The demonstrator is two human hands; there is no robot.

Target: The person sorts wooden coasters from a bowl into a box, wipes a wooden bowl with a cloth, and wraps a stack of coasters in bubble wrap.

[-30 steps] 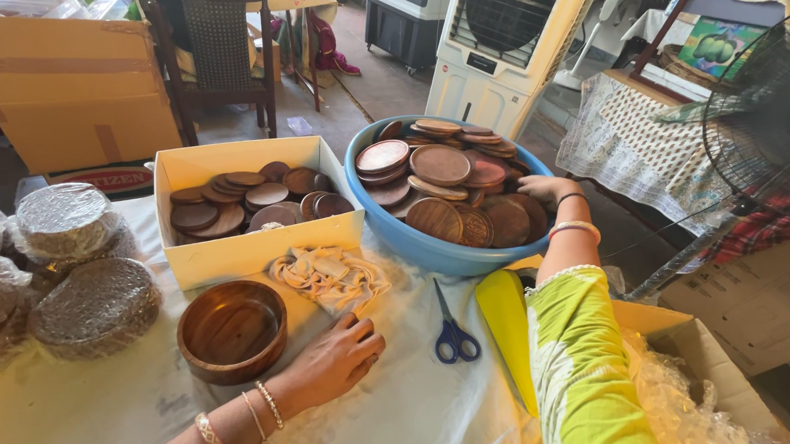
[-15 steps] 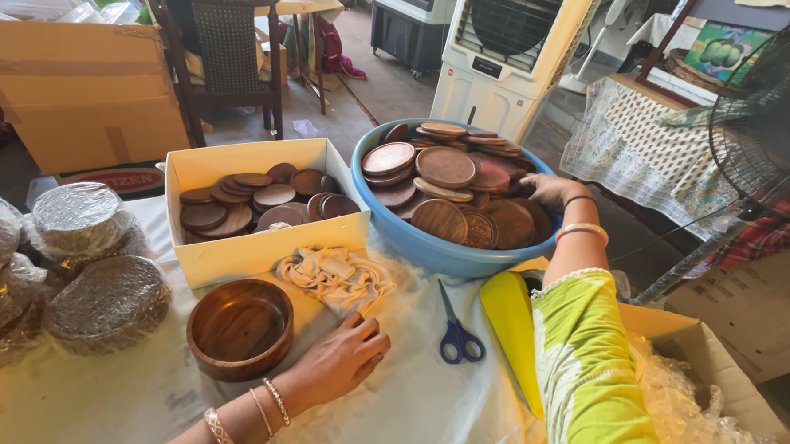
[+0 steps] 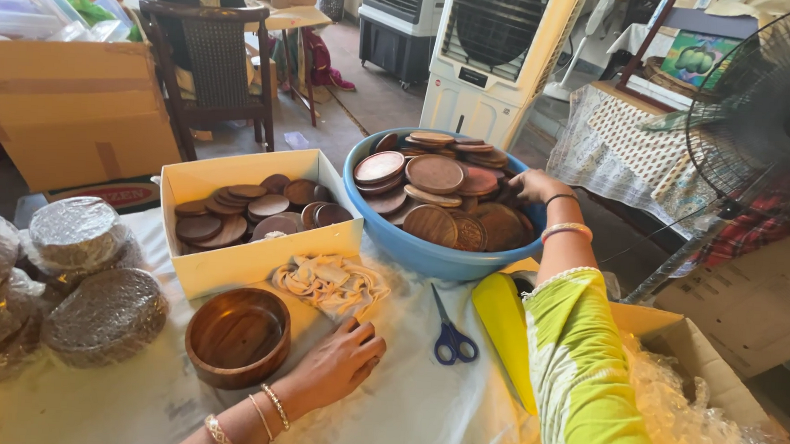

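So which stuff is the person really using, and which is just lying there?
In use:
right hand reaching into the blue tub of round wooden plates
left hand flat on the table beside the wooden bowl

Just lying about:
blue scissors
box of dark discs
wrapped stacks
fan

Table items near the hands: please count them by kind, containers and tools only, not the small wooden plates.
Blue plastic basin: 1
Cardboard box: 1
Wooden bowl: 1
Blue-handled scissors: 1
Wrapped round bundles: at least 3
Total: at least 7
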